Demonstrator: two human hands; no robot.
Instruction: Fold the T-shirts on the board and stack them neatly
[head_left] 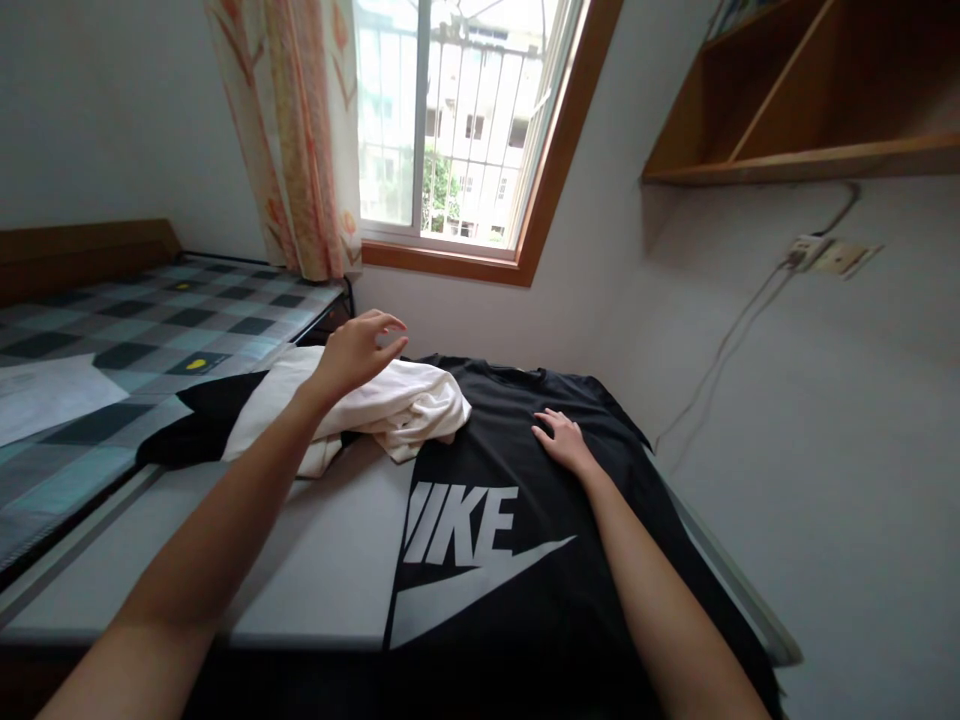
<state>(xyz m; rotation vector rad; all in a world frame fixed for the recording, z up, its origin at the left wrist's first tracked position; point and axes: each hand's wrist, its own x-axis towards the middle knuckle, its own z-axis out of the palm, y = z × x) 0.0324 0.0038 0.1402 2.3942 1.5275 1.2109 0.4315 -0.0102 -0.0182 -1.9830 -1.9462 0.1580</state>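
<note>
A black T-shirt with a large white logo lies spread on a grey table. My right hand rests flat on its chest, fingers spread toward the collar. My left hand hovers in the air just above a crumpled white garment, fingers loosely curled and apart, holding nothing. The white garment lies bunched across the shirt's left shoulder. A black piece of cloth sticks out from under it at the left.
A bed with a checked grey-and-teal cover stands to the left of the table. A window with a patterned curtain is ahead. A wooden shelf and a wall socket with cable are on the right wall.
</note>
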